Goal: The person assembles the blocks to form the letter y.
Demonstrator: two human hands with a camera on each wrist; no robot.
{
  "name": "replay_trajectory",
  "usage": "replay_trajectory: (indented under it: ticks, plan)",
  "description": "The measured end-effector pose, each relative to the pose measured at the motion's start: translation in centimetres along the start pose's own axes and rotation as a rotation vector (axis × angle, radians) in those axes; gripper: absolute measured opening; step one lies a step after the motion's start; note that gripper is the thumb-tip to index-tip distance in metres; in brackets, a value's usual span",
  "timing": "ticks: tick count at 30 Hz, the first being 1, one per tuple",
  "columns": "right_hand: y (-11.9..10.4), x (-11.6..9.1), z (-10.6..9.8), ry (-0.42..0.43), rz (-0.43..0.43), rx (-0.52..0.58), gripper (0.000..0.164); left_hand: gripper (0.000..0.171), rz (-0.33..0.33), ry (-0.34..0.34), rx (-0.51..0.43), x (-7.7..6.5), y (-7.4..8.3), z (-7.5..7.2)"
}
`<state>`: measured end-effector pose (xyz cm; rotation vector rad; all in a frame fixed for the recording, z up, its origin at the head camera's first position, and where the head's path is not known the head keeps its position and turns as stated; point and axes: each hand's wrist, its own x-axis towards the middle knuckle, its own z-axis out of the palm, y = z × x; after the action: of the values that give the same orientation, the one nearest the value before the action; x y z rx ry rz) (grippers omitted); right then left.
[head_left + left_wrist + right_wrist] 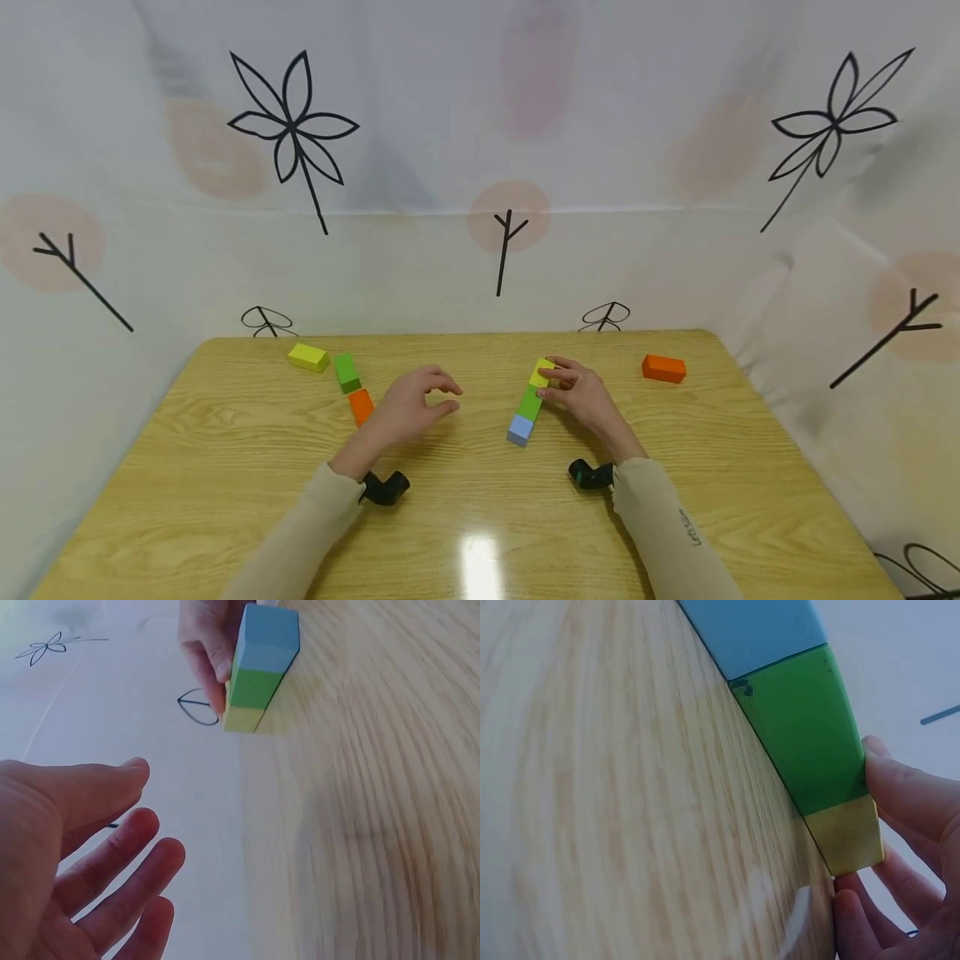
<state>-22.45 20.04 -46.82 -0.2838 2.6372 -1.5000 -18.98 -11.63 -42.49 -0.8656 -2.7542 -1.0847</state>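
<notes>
Yellow blk (541, 372) in R hand (588, 400), touching green blk (528, 405).

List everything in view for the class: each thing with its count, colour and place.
Table: 1, wood-toned, foreground
Backdrop: 1, white, black plant drawings, around table
Left yellow block: 1, yellow, near table's far left corner
Left green block: 1, green, right of that
Left orange block: 1, orange, beside that, partly hidden
Row's blue block: 1, light blue, near end of three-block row
Row's green block: 1, green, middle
Row's yellow block: 1, yellow, far end
Right orange block: 1, orange, far right
Wrist devices: 2, black, one at each wrist
Sleeves: 2, cream, foreground
Left hand: 1, bare, right of left orange block
Right hand: 1, bare, touching the row
</notes>
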Motion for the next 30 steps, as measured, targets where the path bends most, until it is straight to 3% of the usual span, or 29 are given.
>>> replay_trajectory:
  ticks: [8, 13, 24, 30]
  plan:
    - [-0.1, -0.3, -0.2, 0.0, -0.002, -0.001, 0.044, 0.013, 0.004, 0.052, -0.018, -1.3, -1.5, -1.9]
    - [-0.2, -0.3, -0.1, -0.005, 0.006, 0.02, 0.045, 0.014, -0.022, 0.09, 0.032, -2.6, -2.6, -3.3]
    - [-0.2, -0.3, 0.0, 0.001, 0.012, 0.017, 0.044, 0.018, -0.151, 0.083, 0.143, -5.9, -4.9, -6.0]
    - [-0.2, -0.2, 0.0, 0.004, 0.01, 0.007, 0.044, 0.021, -0.148, 0.089, 0.159, -7.3, -6.3, -6.7]
